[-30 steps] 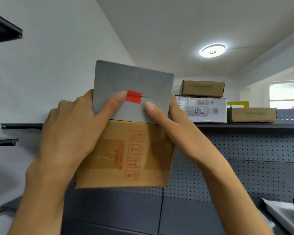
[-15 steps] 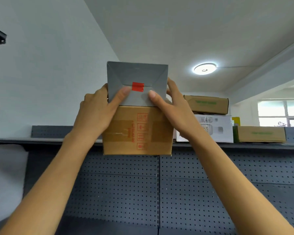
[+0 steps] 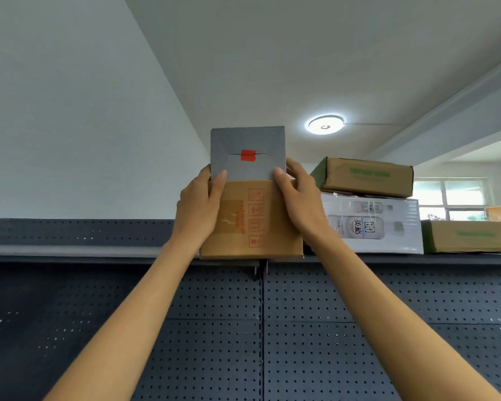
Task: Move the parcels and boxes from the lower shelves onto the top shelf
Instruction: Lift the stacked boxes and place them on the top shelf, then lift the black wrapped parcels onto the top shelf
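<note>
I see left hand and right hand gripping brown box | grey box stacked on it | at top shelf edge, frame centre

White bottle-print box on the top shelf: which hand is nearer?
Right. The right hand grips the stacked grey box and brown cardboard box just beside the white bottle-print box; the left hand holds their far side.

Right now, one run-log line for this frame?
stage: placing | left hand + right hand: grip brown box, grey box stacked | top shelf edge
</note>
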A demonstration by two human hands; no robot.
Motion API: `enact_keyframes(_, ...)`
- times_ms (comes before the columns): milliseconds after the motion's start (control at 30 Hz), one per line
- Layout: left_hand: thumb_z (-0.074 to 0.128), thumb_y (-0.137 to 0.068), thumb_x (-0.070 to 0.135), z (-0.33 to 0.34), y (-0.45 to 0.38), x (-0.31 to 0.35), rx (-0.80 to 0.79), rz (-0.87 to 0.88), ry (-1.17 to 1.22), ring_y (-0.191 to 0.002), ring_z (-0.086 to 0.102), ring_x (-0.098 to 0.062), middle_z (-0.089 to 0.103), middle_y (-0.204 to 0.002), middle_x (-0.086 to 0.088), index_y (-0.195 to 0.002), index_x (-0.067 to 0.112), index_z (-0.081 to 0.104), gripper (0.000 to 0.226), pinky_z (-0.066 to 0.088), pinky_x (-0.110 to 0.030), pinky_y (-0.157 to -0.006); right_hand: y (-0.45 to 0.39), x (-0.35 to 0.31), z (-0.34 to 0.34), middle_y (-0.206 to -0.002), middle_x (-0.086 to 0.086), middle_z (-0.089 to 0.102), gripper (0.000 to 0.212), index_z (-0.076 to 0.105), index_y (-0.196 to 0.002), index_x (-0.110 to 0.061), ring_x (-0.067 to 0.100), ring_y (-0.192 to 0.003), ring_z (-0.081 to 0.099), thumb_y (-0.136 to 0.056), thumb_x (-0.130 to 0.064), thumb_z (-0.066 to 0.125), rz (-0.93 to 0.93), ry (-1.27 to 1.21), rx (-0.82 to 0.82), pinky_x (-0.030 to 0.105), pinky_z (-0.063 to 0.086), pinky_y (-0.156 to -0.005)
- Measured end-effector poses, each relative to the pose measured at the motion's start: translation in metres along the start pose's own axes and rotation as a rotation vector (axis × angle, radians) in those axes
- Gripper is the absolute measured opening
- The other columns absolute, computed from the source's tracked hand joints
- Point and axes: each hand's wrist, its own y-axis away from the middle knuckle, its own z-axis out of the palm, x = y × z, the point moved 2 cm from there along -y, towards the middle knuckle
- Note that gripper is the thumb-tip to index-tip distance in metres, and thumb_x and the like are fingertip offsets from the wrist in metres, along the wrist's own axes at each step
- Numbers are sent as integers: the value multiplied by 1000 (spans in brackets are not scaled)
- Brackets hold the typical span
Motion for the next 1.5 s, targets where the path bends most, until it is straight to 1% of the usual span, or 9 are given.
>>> enact_keyframes(167,34,-99,63,12,-9,-25,-8,10,-27,-120,59,-20,58,-136,1,-150,29,34,61,51,-48,-100,-5,13,11,-146,4,57,45,45,-151,-14,17,-124,61,-107,-22,45,-167,136,107,31,50,-106)
enact_keyframes(300,37,-97,65,18,-6,-29,-3,-4,35,-130,52,-20,49,-146,0,-156,35,19,68,45,-51,-107,1,17,16,-152,8,47,50,40,-152,-6,3,-130,45,-102,-1,45,-320,225,169,3,31,-108)
enact_keyframes(433,48,-102,41,18,13,-12,88,36,-32,-154,13,-20,9,-167,-3,-160,31,0,76,28,-51,-120,15,19,18,-163,8,30,67,29,-158,-9,20,-154,24,-96,10,46,-362,325,104,16,16,-124)
enact_keyframes(500,50,-102,30,17,26,11,190,182,-61,-155,8,-21,13,-167,-1,-160,26,11,70,24,-50,-122,28,16,11,-163,6,32,67,32,-157,-13,20,-155,21,-95,8,48,-358,295,85,28,18,-127)
enact_keyframes(667,52,-99,13,31,51,79,243,499,35,-118,58,-23,67,-121,-7,-123,9,65,27,41,-20,-102,60,-11,-31,-123,0,68,26,65,-124,-14,17,-121,58,-101,-14,53,-400,350,80,37,48,-102)
enact_keyframes(867,53,-99,19,76,89,162,83,462,203,-93,63,-9,67,-104,1,-107,10,70,20,52,-21,-83,100,-44,-135,-79,-18,68,29,72,-96,-15,-1,-75,67,-105,-25,47,-225,538,-59,24,56,-74)
enact_keyframes(1100,60,-98,22,153,193,272,-181,313,459,-85,67,-7,69,-94,4,-103,16,68,11,56,-23,-77,208,-64,-293,-77,-13,69,21,68,-97,-29,6,-75,67,-103,-32,48,76,685,-108,44,58,-74)
enact_keyframes(1333,64,-96,23,243,327,361,-448,-18,802,-80,66,-10,69,-79,8,-88,24,68,10,47,-13,-73,335,-57,-455,-82,-2,75,22,71,-98,-15,13,-78,71,-103,-29,54,459,629,-42,35,58,-79)
enact_keyframes(1500,67,-94,18,314,397,414,-664,-224,979,-77,62,-7,68,-81,6,-86,21,67,9,50,-22,-75,393,-49,-547,-79,1,76,25,72,-93,-14,10,-76,71,-103,-26,53,627,596,94,18,51,-70)
